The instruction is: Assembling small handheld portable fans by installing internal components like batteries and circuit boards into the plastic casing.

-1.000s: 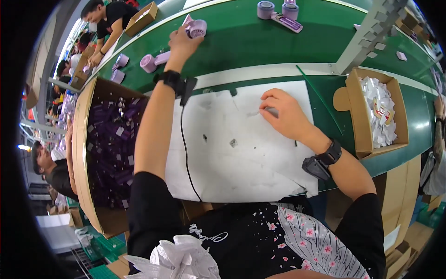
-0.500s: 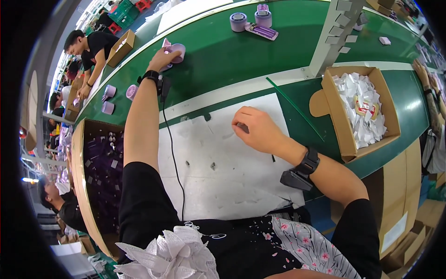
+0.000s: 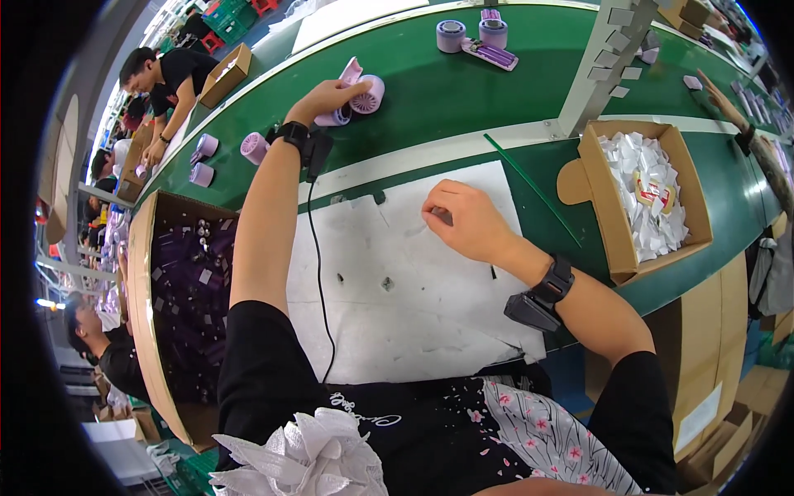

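Observation:
My left hand (image 3: 324,97) reaches far out over the green conveyor belt (image 3: 463,78) and grips a pink round fan-like device (image 3: 361,93). My right hand (image 3: 465,221) rests on the white sheet (image 3: 397,281) covering the work surface, fingers curled around something small that I cannot make out. Both wrists carry black bands. A black cable (image 3: 317,273) runs from my left wrist down to my body.
A cardboard box (image 3: 628,240) of white paper pieces stands at the right. A large cardboard box (image 3: 145,331) of dark purple parts stands at the left. More pink devices (image 3: 252,147) and purple rolls (image 3: 451,35) lie on the belt. Other people work at the far left.
My left hand has closed on the pink device on the belt. My right hand stays curled on the white sheet. The view has shifted as my head moved.

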### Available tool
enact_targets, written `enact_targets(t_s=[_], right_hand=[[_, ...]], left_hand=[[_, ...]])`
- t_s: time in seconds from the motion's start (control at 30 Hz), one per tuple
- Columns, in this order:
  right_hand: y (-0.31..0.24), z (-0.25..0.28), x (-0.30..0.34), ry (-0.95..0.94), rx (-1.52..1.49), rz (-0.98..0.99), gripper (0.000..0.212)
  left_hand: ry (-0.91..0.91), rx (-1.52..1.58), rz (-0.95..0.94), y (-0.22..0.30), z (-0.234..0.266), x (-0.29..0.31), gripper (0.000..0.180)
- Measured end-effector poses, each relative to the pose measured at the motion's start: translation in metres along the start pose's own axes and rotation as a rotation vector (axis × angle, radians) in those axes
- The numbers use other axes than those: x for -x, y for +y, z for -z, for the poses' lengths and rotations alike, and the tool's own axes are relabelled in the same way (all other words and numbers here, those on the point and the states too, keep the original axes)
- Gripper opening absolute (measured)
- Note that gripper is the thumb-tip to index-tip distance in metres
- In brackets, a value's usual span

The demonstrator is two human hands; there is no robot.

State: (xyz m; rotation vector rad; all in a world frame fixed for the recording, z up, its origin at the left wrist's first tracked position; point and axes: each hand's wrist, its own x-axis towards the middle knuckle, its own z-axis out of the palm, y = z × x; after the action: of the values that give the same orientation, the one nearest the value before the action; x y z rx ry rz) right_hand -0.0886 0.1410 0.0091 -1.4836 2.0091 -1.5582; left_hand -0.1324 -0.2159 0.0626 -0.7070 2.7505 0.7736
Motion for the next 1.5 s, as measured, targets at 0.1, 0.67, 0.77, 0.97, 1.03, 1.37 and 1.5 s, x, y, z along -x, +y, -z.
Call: enact_targets(t_s=[0.1, 0.67, 0.77, 0.97, 1.03, 1.37, 1.5], right_hand=[[0.001, -0.002, -0.001, 0.0, -0.004, 0.0, 0.004], [0.002, -0.003, -0.002, -0.004, -0.021, -0.018, 0.005], [0.004, -0.003, -0.003, -0.002, -0.019, -0.014, 0.006], [0.006, -0.002, -0.004, -0.024, 0.023, 0.01, 0.007], [0.005, -0.003, -0.003, -0.028, 0.003, 0.011, 0.007], [-0.003, 0.003, -0.008, 0.149, -0.322, -0.277, 0.028], [-0.005, 0.005, -0.008, 0.214, -0.4, -0.263, 0.05]], left_hand=[[0.121, 0.034, 0.11, 0.004, -0.006, -0.006, 0.076], [0.258, -0.163, -0.208, 0.001, -0.024, 0.0, 0.091], [0.584, -0.549, -0.322, 0.013, -0.041, 0.002, 0.093], [0.28, -0.297, -0.396, 0.051, -0.037, 0.013, 0.082], [0.315, -0.339, -0.378, 0.061, -0.037, 0.018, 0.075], [0.647, 0.051, -0.847, 0.097, -0.052, 0.098, 0.062], [0.738, -0.072, -1.158, 0.092, -0.061, 0.126, 0.06]])
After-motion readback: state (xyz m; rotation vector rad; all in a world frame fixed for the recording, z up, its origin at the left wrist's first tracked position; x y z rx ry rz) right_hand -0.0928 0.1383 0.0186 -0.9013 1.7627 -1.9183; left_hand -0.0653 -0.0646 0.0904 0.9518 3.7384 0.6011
